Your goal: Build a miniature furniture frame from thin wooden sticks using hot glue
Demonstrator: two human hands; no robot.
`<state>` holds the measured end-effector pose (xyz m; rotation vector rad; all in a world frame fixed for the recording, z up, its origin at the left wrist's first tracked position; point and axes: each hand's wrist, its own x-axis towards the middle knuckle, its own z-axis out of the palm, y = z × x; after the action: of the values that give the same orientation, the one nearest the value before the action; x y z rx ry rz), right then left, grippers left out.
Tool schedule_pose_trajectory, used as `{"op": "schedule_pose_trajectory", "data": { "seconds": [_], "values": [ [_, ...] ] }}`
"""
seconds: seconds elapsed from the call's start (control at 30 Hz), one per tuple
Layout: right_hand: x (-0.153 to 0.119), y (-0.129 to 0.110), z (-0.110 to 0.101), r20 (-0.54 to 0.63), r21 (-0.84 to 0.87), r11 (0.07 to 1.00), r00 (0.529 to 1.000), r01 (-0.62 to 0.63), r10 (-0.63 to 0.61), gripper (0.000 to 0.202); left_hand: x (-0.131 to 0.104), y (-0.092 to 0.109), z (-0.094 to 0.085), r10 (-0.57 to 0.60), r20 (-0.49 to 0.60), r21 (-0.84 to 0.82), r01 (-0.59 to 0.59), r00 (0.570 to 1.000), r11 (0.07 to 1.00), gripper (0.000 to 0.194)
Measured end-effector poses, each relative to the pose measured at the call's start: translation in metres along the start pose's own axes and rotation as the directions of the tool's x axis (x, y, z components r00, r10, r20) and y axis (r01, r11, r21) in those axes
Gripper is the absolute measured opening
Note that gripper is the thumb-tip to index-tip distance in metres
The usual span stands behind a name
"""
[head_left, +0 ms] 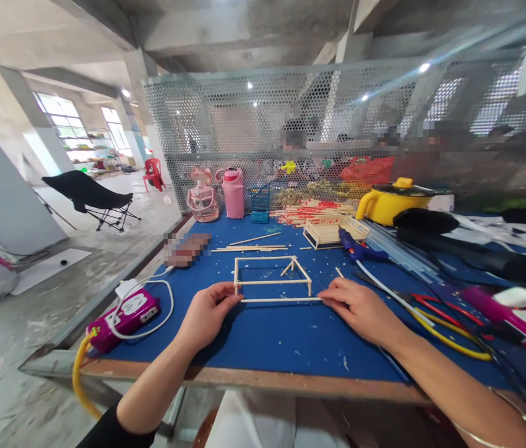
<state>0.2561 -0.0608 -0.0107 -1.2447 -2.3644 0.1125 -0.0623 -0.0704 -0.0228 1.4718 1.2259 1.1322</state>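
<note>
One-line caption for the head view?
Two bare hands hold a thin pale wooden stick beside a small wooden stick frame.

Passage runs along the near blue tabletop; beyond, the stick frame obstructs.

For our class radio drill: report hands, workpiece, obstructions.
Left hand, right hand pinching ends of thin stick. Stick frame just beyond. Glue gun farther out, rightward.

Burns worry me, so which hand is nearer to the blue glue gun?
The right hand. It pinches the right end of the stick, with the glue gun just beyond it. The left hand pinches the other end, farther away to the left.
</note>
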Motion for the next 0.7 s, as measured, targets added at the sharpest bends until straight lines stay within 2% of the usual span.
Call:
{"op": "schedule_pose_trajectory", "data": {
  "seconds": [0.13,0.33,0.47,0.7],
  "values": [
    [-0.001,-0.001,-0.001,-0.070,0.023,1.000,0.997,0.017,-0.015,0.025,0.000,-0.001,0.000,-0.040,-0.023,-0.082,0.038,0.999,0.996,0.039],
    [0.001,-0.001,-0.002,-0.199,-0.005,0.999,0.979,0.043,-0.043,0.026,-0.003,0.008,0.000,-0.142,0.007,-0.223,0.139,0.990,0.965,0.049],
    [0.002,-0.001,-0.002,-0.196,-0.019,0.998,0.979,0.060,-0.062,0.026,-0.005,0.013,0.000,-0.191,0.029,-0.268,0.192,0.981,0.944,0.051],
    [0.004,-0.001,-0.001,-0.210,-0.006,0.998,0.975,0.068,-0.067,0.027,-0.005,0.013,0.002,-0.184,0.009,-0.261,0.180,0.983,0.948,0.053]
  ]
}}
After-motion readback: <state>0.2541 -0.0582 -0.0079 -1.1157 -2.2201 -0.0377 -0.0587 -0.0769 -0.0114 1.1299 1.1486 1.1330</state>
